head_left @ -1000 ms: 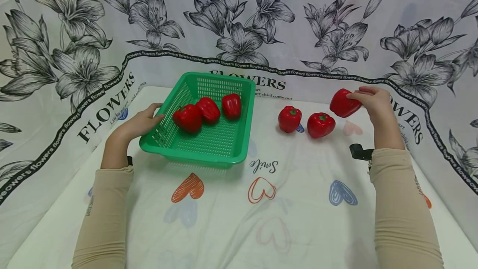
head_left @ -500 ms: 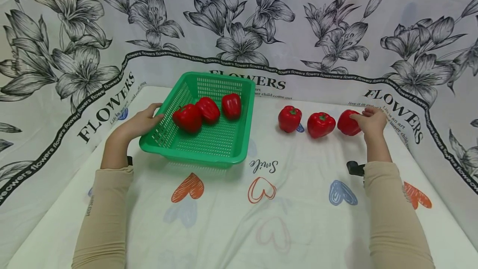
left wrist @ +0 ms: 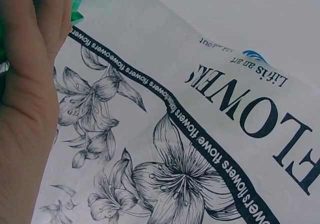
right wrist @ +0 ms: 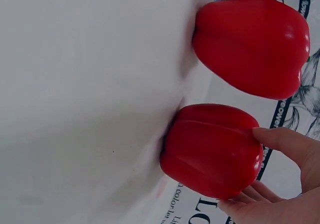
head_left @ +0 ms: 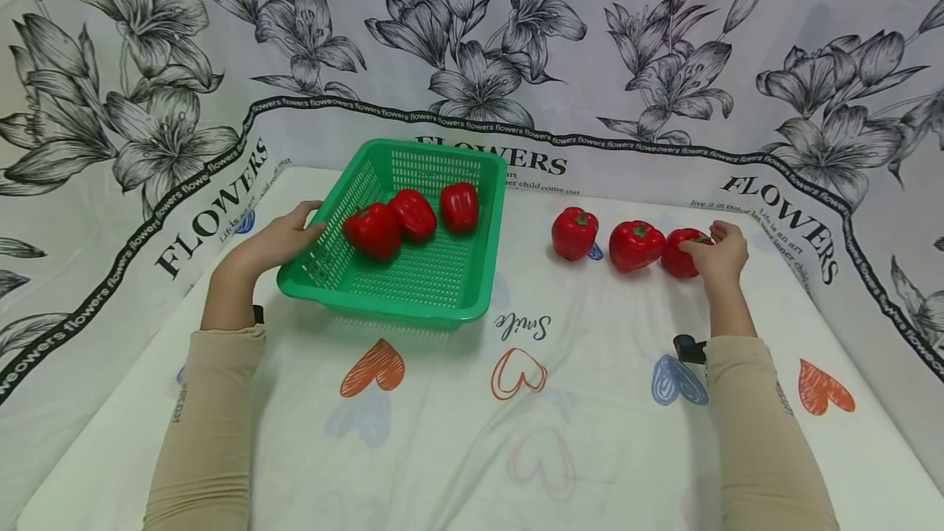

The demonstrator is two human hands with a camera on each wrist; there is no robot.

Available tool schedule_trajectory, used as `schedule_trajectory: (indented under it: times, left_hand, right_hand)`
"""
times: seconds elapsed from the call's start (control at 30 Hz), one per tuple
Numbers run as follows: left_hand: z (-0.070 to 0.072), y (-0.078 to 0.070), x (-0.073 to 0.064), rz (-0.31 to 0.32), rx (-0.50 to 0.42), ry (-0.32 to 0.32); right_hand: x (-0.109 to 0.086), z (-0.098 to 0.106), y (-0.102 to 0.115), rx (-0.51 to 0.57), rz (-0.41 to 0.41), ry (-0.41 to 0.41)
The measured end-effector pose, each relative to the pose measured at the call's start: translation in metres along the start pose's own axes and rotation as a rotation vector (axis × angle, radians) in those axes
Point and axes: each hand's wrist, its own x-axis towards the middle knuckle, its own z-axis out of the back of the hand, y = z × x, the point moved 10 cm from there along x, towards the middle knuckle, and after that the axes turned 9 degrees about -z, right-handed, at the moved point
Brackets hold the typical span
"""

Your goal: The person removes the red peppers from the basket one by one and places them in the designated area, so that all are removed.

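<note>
A green plastic basket [head_left: 406, 314] stands on the left part of the table with three red bell peppers [head_left: 415, 216] inside. My left hand [head_left: 276, 242] grips its left rim; in the left wrist view the fingertips are cut off at the frame's edge. On the right, a red bell pepper [head_left: 678, 254] rests upright on the cloth. My right hand [head_left: 723, 252] holds it from the right, thumb on the near side and fingers on the far side. Beside it sits a middle bell pepper [head_left: 636, 246], and further left another bell pepper [head_left: 574, 233].
A white tablecloth [head_left: 442, 449] printed with hearts covers the table. Behind it rises a floral curtain [head_left: 472, 39] with a black lettered band. A black wrist camera [head_left: 689, 348] sits on the right wrist.
My right hand has brought its bell pepper down and nearer, from above the table to the right end of the row, turning it upright. The left hand and the basket have stayed put.
</note>
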Motion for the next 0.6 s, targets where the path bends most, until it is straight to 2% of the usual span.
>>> schedule_trajectory:
  times: [0.17,0.27,0.43,0.6]
  left_hand:
    - [0.001,-0.002,0.000,0.004,0.006,0.004]
    - [0.001,-0.004,-0.001,0.004,0.003,0.005]
    - [0.002,-0.004,-0.002,0.001,-0.006,0.000]
    - [0.002,-0.002,-0.001,-0.002,-0.002,-0.006]
  right_hand:
    - [-0.004,-0.001,0.002,-0.002,0.029,-0.008]
    - [-0.009,0.000,0.008,0.010,0.072,-0.043]
    - [-0.029,-0.001,0.031,0.070,0.191,-0.095]
    - [-0.053,-0.009,0.057,0.162,0.298,-0.086]
